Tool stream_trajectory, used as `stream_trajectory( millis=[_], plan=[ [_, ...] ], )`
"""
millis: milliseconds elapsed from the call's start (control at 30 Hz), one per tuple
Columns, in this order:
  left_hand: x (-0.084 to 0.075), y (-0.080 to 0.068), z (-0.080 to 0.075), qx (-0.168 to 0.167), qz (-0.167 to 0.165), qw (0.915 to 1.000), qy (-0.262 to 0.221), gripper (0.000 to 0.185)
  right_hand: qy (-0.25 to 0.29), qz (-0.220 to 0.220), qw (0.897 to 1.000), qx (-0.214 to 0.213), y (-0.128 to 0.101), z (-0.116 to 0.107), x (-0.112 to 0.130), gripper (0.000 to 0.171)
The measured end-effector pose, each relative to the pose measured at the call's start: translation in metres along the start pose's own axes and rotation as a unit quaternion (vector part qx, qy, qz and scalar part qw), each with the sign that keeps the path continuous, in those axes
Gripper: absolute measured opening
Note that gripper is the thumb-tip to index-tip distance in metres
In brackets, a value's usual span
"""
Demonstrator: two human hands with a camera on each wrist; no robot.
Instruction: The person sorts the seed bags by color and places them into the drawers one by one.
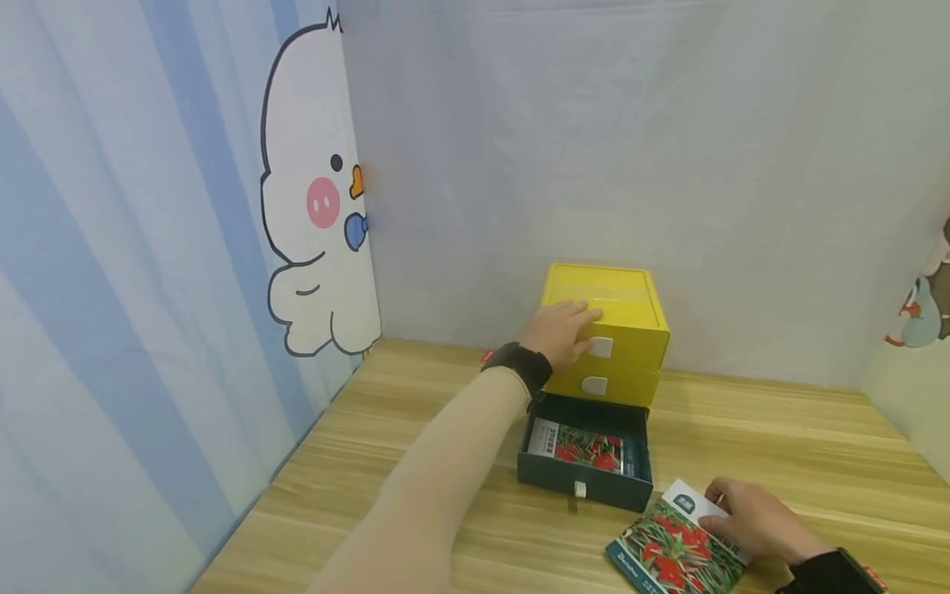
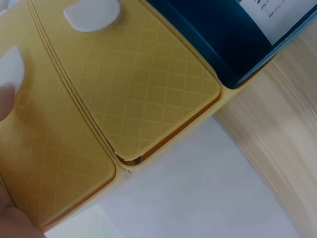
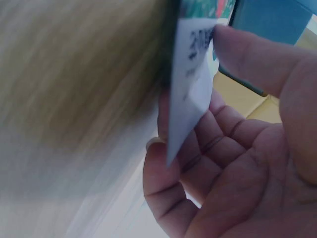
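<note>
A yellow drawer box (image 1: 609,355) with white pull tabs stands against the back wall. My left hand (image 1: 560,330) rests on its top front edge with fingers extended; in the left wrist view, parts of the hand show at the left border, one beside a white tab (image 2: 12,72). The dark green bottom drawer (image 1: 582,484) is pulled out toward me. Inside it lies a seed packet (image 1: 586,445) with red flowers. My right hand (image 1: 760,520) pinches a second seed packet (image 1: 679,549) by its white end, thumb on one face and fingers behind, right of the drawer.
The wooden table (image 1: 779,429) extends on both sides of the box. A grey cloth wall (image 1: 594,148) is at the back, and a blue striped curtain (image 1: 148,289) with a cartoon bird hangs at the left. Dark bands sit on both wrists.
</note>
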State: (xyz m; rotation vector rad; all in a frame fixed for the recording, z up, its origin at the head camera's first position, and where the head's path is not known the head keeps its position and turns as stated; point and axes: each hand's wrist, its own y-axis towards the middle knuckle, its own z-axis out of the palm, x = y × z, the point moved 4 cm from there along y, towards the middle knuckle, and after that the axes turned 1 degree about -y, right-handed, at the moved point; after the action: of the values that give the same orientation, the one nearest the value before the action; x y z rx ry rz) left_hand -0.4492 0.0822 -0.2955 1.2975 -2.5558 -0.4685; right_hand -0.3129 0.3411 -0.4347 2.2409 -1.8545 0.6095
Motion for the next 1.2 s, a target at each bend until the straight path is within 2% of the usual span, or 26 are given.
stream_trajectory(
  millis=[167, 300, 667, 1000, 1200],
  plan=[
    [0.001, 0.001, 0.001, 0.0, -0.005, 1.0, -0.005, 0.053, 0.002, -0.011, 1.0, -0.013, -0.001, -0.004, -0.001, 0.02],
    [0.002, 0.001, 0.003, 0.005, -0.011, 0.9999, -0.007, 0.054, 0.015, -0.013, 1.0, -0.019, -0.002, -0.008, -0.003, 0.014],
    [0.002, 0.002, 0.005, 0.004, -0.014, 0.9999, -0.007, 0.054, 0.073, -0.01, 0.997, 0.011, -0.004, -0.025, -0.008, 0.015],
    [0.002, 0.003, 0.006, 0.002, -0.013, 0.9999, 0.0, 0.054, 0.092, -0.003, 0.996, 0.014, -0.01, -0.044, -0.014, 0.023],
    [0.002, 0.004, 0.005, 0.002, -0.011, 0.9999, -0.002, 0.053, 0.142, -0.002, 0.99, 0.015, -0.015, -0.062, -0.02, 0.026]
  ],
)
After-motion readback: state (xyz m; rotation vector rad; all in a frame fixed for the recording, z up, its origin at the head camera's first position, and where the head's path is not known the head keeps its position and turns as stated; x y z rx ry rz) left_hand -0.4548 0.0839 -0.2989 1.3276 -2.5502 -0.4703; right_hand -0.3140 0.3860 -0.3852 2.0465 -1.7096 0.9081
